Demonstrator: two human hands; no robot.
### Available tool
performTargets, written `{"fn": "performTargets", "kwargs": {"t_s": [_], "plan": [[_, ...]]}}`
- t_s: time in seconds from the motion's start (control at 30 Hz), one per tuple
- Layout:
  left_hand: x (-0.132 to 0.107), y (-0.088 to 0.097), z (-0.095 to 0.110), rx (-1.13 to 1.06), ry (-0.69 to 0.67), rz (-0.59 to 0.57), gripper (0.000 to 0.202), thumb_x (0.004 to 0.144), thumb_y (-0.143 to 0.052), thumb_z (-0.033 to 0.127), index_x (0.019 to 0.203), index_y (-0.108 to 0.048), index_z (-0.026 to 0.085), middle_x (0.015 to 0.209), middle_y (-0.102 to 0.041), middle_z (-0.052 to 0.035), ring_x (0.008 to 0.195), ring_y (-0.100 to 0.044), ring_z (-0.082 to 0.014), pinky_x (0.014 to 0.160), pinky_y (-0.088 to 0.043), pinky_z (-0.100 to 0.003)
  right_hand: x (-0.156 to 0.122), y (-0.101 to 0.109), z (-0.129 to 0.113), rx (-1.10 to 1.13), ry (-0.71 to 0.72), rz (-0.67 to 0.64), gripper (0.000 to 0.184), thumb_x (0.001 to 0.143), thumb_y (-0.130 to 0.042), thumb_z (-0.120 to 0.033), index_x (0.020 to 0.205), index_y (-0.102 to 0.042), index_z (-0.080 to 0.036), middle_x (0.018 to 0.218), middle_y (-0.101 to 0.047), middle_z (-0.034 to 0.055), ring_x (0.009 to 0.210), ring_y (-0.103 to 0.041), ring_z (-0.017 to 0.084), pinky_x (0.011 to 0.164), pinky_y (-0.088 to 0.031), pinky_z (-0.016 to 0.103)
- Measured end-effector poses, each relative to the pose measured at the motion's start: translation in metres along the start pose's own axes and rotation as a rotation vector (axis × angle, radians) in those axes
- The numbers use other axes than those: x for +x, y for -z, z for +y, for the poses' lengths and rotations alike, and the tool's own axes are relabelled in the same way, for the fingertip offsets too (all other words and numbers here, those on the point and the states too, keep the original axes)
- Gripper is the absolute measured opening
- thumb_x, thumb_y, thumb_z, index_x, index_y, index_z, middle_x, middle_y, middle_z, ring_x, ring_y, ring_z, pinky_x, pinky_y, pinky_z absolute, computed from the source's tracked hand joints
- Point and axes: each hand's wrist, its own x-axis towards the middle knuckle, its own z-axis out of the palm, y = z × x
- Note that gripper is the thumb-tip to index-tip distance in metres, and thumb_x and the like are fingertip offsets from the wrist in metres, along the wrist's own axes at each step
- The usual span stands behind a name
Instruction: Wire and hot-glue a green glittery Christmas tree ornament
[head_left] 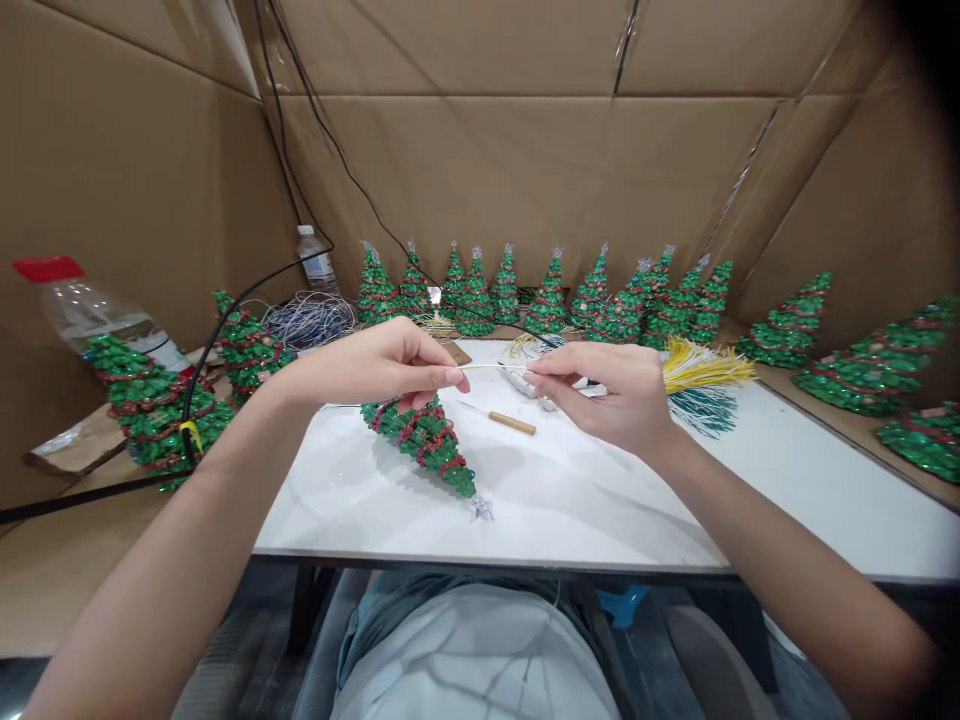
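Observation:
My left hand (382, 365) is closed, holding a small green beaded Christmas tree (424, 440) by its base, the tree pointing down towards me with a silver star at its tip. Its thumb and forefinger also pinch one end of a thin yellow wire (487, 366). My right hand (604, 390) is closed in a pinch on the other end of that wire. Both hands hover above the white table (600, 500). A wooden-handled awl (502, 418) lies on the table between them.
A row of finished green trees (540, 295) lines the back of the table, with more at right (862, 370) and left (157, 405). A yellow wire bundle (705, 365), a blue-white wire coil (311, 320), plastic bottles (82, 310) and a black cable (217, 330) surround it. Cardboard walls enclose everything.

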Motion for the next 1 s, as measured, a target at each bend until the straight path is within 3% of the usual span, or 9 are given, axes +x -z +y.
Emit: {"fn": "performTargets", "kwargs": {"t_s": [0.2,0.37,0.5,0.73,1.0], "plan": [[0.003,-0.023,0.018,0.13,-0.036,0.366,0.025,0.08,-0.061,0.033,0.097,-0.07,0.017,0.071,-0.067,-0.0019,0.057,-0.055,-0.0095,0.051,-0.041,-0.019,0.0,-0.003,-0.011,0.052,-0.052,-0.006,0.009,0.08,-0.064,-0.019,0.073,-0.07,-0.019,0.066,-0.071,0.0013,0.053,-0.062,0.01,0.049,-0.052,0.02],[0.003,-0.038,0.024,0.305,-0.227,0.475,0.017,0.085,-0.055,0.023,0.084,-0.07,0.018,0.073,-0.068,-0.0026,0.062,-0.057,-0.0098,0.056,-0.04,-0.02,0.001,-0.002,-0.022,0.156,-0.188,-0.028,0.007,0.079,-0.066,-0.019,0.075,-0.072,-0.018,0.07,-0.072,0.002,0.055,-0.063,0.01,0.049,-0.053,0.02],[0.002,-0.039,0.022,0.312,-0.265,0.522,0.016,0.085,-0.055,0.022,0.08,-0.07,0.018,0.067,-0.067,-0.0014,0.06,-0.057,-0.0098,0.055,-0.04,-0.02,0.0,-0.002,-0.023,0.239,-0.289,-0.036,0.006,0.078,-0.066,-0.02,0.076,-0.072,-0.017,0.071,-0.071,0.0016,0.053,-0.063,0.01,0.048,-0.053,0.02],[0.005,-0.049,0.018,0.287,-0.291,0.596,0.015,0.086,-0.056,0.025,0.079,-0.068,0.019,0.07,-0.068,-0.0016,0.061,-0.059,-0.0093,0.054,-0.042,-0.019,-0.004,-0.007,-0.019,0.277,-0.275,-0.012,0.007,0.079,-0.066,-0.02,0.073,-0.071,-0.019,0.068,-0.071,0.0008,0.054,-0.062,0.01,0.05,-0.054,0.019],[0.005,-0.054,0.014,0.212,-0.352,0.58,0.015,0.086,-0.057,0.024,0.075,-0.066,0.019,0.07,-0.067,-0.0022,0.062,-0.06,-0.0101,0.058,-0.045,-0.02,-0.009,-0.01,-0.018,0.42,-0.288,-0.018,0.006,0.079,-0.066,-0.018,0.075,-0.071,-0.017,0.066,-0.069,0.0012,0.055,-0.064,0.01,0.051,-0.054,0.018]]}}
